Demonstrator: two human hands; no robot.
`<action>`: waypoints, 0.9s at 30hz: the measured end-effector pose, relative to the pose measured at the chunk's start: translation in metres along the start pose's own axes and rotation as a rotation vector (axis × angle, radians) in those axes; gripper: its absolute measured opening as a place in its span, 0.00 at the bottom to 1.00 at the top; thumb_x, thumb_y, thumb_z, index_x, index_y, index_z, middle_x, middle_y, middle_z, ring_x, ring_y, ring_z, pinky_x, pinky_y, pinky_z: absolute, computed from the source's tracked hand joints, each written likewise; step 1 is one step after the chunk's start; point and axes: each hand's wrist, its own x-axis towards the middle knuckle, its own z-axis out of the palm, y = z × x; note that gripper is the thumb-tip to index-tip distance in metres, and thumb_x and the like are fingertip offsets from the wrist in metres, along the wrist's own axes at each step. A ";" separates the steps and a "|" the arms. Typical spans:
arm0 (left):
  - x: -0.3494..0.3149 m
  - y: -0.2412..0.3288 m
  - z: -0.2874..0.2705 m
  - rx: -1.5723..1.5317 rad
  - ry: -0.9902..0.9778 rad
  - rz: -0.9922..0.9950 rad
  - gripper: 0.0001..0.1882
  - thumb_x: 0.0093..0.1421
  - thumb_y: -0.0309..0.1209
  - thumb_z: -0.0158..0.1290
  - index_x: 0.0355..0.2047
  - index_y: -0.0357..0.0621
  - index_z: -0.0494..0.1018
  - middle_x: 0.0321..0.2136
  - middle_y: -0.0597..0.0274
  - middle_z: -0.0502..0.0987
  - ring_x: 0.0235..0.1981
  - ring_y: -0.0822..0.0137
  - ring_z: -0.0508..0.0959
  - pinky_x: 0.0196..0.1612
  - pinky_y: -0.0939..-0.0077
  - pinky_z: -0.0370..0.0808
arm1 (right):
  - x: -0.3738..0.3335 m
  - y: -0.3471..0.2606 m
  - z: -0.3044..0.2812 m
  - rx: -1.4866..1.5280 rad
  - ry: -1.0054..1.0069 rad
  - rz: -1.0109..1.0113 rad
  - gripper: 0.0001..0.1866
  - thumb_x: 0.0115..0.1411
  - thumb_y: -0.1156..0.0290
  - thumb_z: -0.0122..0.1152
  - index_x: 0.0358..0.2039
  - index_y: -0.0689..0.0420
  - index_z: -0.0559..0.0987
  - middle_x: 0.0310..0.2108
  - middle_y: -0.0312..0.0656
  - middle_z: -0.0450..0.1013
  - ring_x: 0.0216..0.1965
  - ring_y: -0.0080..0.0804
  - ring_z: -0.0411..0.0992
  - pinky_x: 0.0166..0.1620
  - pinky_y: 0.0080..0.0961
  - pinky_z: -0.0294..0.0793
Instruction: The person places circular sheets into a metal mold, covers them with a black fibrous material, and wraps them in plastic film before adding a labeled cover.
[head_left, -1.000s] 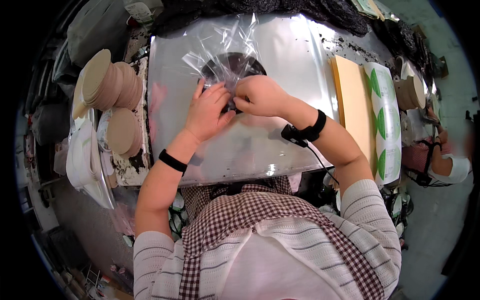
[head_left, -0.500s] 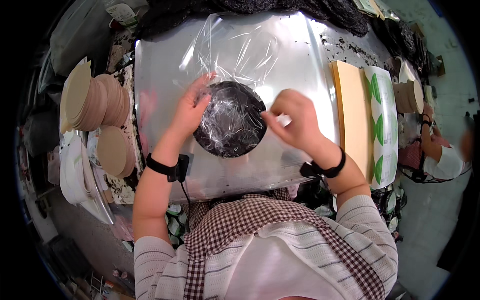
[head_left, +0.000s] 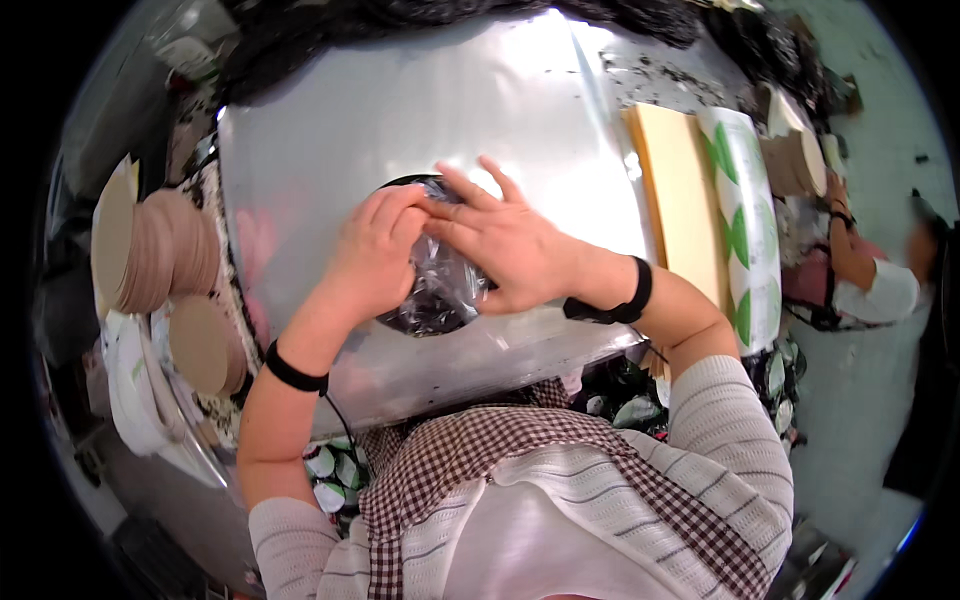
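A round, flat, dark cake (head_left: 428, 318) that looks like dried seaweed lies on the shiny metal tabletop, wrapped in a clear plastic bag (head_left: 448, 280). Over its left side is my left hand (head_left: 370, 250), fingers bent and drawn together on the plastic near the far edge. From the right my right hand (head_left: 510, 240) lies across the cake, its fingers spread, with the fingertips meeting those of my left hand. Both hands hide much of the cake and the gathered film.
Round brown cardboard discs stand in stacks (head_left: 175, 250) on the left. To the right are a yellow pad of sheets (head_left: 675, 200) and green-and-white printed film (head_left: 745, 230). Dark dried seaweed heaps (head_left: 400, 40) line the far edge. A co-worker (head_left: 870, 285) is at far right.
The loose bag that stretched beyond the cake is now folded down onto it. My right hand has moved left over the cake, and its fingers have spread. A small white thing there no longer shows.
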 end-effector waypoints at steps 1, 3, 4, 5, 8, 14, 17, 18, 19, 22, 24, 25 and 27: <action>-0.002 0.000 -0.002 0.020 -0.064 -0.029 0.25 0.50 0.17 0.55 0.51 0.39 0.72 0.56 0.51 0.74 0.58 0.43 0.74 0.60 0.50 0.73 | 0.000 -0.013 -0.002 0.062 0.080 0.005 0.29 0.52 0.60 0.67 0.55 0.56 0.81 0.63 0.50 0.73 0.73 0.56 0.60 0.72 0.59 0.58; -0.003 -0.003 -0.002 -0.061 -0.078 -0.059 0.28 0.53 0.25 0.60 0.56 0.39 0.70 0.61 0.48 0.72 0.63 0.43 0.72 0.66 0.47 0.68 | -0.007 -0.019 0.018 -0.061 0.129 -0.161 0.19 0.54 0.64 0.67 0.46 0.56 0.82 0.55 0.49 0.77 0.57 0.54 0.75 0.54 0.44 0.78; -0.004 0.002 -0.007 -0.149 -0.064 -0.077 0.32 0.56 0.32 0.63 0.60 0.38 0.69 0.65 0.47 0.71 0.67 0.43 0.69 0.70 0.46 0.65 | 0.003 -0.014 0.032 -0.087 -0.008 0.003 0.16 0.55 0.66 0.65 0.43 0.57 0.83 0.51 0.49 0.79 0.51 0.53 0.78 0.49 0.42 0.79; 0.002 0.014 -0.011 -0.106 -0.127 -0.017 0.39 0.54 0.37 0.65 0.64 0.38 0.66 0.68 0.47 0.68 0.70 0.45 0.67 0.72 0.46 0.62 | 0.014 -0.008 0.045 -0.099 -0.133 0.174 0.12 0.55 0.68 0.64 0.39 0.57 0.84 0.46 0.49 0.81 0.44 0.53 0.81 0.43 0.41 0.81; 0.008 0.027 -0.008 0.031 -0.233 0.008 0.51 0.58 0.49 0.64 0.78 0.47 0.57 0.78 0.49 0.57 0.78 0.51 0.58 0.79 0.47 0.50 | 0.024 0.005 0.049 0.016 -0.179 0.221 0.12 0.55 0.68 0.67 0.38 0.61 0.85 0.37 0.50 0.82 0.43 0.51 0.81 0.45 0.45 0.81; 0.009 0.035 0.014 0.254 -0.176 0.007 0.31 0.69 0.30 0.52 0.73 0.59 0.69 0.76 0.52 0.61 0.76 0.48 0.61 0.78 0.46 0.52 | -0.204 0.035 -0.081 -0.267 0.665 0.696 0.09 0.56 0.75 0.73 0.39 0.58 0.85 0.38 0.45 0.80 0.41 0.47 0.80 0.44 0.39 0.80; 0.006 0.032 0.015 0.273 -0.164 0.010 0.29 0.70 0.26 0.49 0.71 0.59 0.72 0.76 0.50 0.61 0.76 0.47 0.61 0.78 0.45 0.51 | -0.378 0.011 -0.083 -0.977 0.539 1.018 0.15 0.54 0.71 0.76 0.42 0.61 0.85 0.42 0.47 0.81 0.45 0.50 0.80 0.48 0.42 0.81; 0.006 0.031 0.015 0.297 -0.175 0.012 0.29 0.70 0.26 0.48 0.70 0.59 0.72 0.76 0.50 0.61 0.76 0.47 0.61 0.78 0.45 0.51 | -0.419 0.000 -0.067 -0.977 0.385 1.092 0.19 0.54 0.72 0.76 0.46 0.63 0.85 0.48 0.47 0.81 0.50 0.50 0.80 0.53 0.42 0.81; 0.004 0.030 0.015 0.322 -0.201 0.020 0.29 0.70 0.26 0.47 0.70 0.59 0.72 0.76 0.50 0.61 0.76 0.47 0.61 0.78 0.45 0.51 | -0.434 -0.002 -0.051 -1.005 0.416 1.069 0.20 0.54 0.73 0.76 0.47 0.64 0.85 0.50 0.47 0.81 0.52 0.50 0.80 0.54 0.42 0.81; 0.004 0.026 0.013 0.370 -0.232 0.073 0.29 0.72 0.35 0.46 0.72 0.58 0.70 0.78 0.49 0.58 0.77 0.46 0.58 0.78 0.44 0.50 | -0.459 0.005 -0.019 -1.078 0.520 0.988 0.22 0.54 0.75 0.75 0.51 0.64 0.84 0.55 0.48 0.80 0.56 0.50 0.79 0.60 0.41 0.79; -0.001 0.019 0.011 0.419 -0.243 0.132 0.32 0.72 0.46 0.46 0.74 0.57 0.67 0.79 0.48 0.55 0.78 0.46 0.56 0.78 0.44 0.48 | -0.459 0.014 -0.009 -1.171 0.549 0.883 0.18 0.55 0.74 0.75 0.47 0.63 0.85 0.52 0.46 0.81 0.55 0.49 0.80 0.57 0.42 0.81; 0.001 0.018 0.012 0.424 -0.244 0.139 0.32 0.72 0.47 0.46 0.75 0.57 0.66 0.79 0.49 0.55 0.78 0.46 0.56 0.78 0.44 0.48 | -0.460 0.017 -0.008 -1.221 0.551 0.845 0.16 0.56 0.74 0.75 0.45 0.62 0.86 0.50 0.44 0.81 0.54 0.49 0.80 0.55 0.42 0.82; 0.003 0.017 0.013 0.433 -0.257 0.158 0.34 0.72 0.50 0.46 0.75 0.57 0.65 0.79 0.50 0.55 0.78 0.47 0.56 0.78 0.45 0.47 | -0.461 0.024 -0.007 -1.275 0.551 0.827 0.14 0.56 0.73 0.74 0.43 0.60 0.86 0.48 0.41 0.82 0.51 0.47 0.81 0.52 0.42 0.82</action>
